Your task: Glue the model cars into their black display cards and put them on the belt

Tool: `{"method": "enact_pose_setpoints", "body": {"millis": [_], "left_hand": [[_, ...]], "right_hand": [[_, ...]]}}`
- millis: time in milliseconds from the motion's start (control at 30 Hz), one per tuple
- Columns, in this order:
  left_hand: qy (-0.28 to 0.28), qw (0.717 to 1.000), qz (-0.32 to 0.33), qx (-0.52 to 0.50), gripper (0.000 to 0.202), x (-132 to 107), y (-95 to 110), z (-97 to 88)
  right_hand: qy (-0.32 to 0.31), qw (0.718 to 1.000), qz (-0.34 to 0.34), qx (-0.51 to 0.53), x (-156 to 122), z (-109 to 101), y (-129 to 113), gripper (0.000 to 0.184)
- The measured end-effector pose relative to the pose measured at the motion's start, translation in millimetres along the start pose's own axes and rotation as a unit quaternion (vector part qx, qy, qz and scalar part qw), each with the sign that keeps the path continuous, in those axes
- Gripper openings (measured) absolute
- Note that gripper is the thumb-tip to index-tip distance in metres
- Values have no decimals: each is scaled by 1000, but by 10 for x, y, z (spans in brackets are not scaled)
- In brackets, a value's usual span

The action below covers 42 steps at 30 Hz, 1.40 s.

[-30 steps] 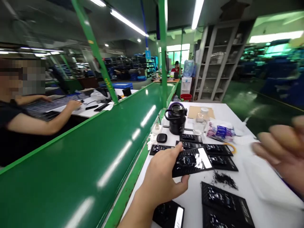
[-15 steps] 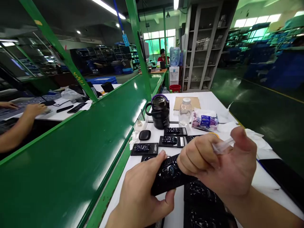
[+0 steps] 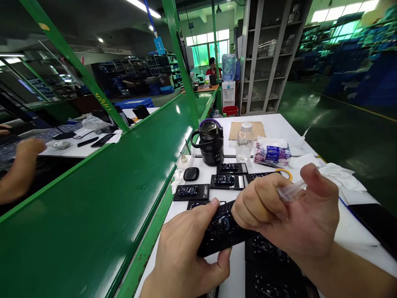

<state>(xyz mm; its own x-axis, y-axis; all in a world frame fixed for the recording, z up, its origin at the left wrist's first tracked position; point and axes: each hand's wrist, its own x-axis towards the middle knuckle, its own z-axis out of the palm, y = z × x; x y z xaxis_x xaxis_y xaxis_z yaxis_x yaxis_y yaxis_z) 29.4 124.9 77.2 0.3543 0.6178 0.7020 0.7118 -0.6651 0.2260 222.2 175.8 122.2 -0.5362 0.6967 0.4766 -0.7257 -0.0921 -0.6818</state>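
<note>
My left hand (image 3: 186, 252) grips a flat black packet (image 3: 220, 231) from its left end, thumb under and fingers over it. My right hand (image 3: 291, 219) is closed just to the right, knuckles over the packet's right end, with a small clear plastic piece (image 3: 290, 191) pinched between thumb and forefinger. Several more black packets (image 3: 228, 181) lie in rows on the white table (image 3: 273, 128) beyond and below my hands.
A black jug (image 3: 209, 142), a clear bottle (image 3: 244, 142), a small black case (image 3: 191, 174), a snack bag (image 3: 273, 153) and white tissues (image 3: 338, 174) stand at the back. A green conveyor (image 3: 108, 194) runs on the left; another person's hand (image 3: 25, 149) works beyond it.
My right hand came in from the right and closed over the packet with the clear piece pinched. The view swung left and down, then steadied over the last half second.
</note>
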Motion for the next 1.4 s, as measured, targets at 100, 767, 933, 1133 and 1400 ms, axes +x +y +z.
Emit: {"method": "enact_pose_setpoints", "body": {"millis": [100,767,933,1133,1400], "left_hand": [[-2,1000,2,-8,72,0,2,-2],[0,1000,6,17,66,-16,-22,-1],[-10,1000,5,15,66,-24,-28,-8],[-8,1000,2,21,62,-38,-18,-12],[-12,1000,9,23,62,-31,-41,-9]], "right_hand": [[3,1000,-1,-10,1,-5,-3,63],[5,1000,-6,-19,-5,-21,27,65],[-3,1000,-17,-11,4,-22,42,66],[0,1000,-25,-3,10,-23,53,65],[-10,999,-42,5,22,-40,100,65]]}}
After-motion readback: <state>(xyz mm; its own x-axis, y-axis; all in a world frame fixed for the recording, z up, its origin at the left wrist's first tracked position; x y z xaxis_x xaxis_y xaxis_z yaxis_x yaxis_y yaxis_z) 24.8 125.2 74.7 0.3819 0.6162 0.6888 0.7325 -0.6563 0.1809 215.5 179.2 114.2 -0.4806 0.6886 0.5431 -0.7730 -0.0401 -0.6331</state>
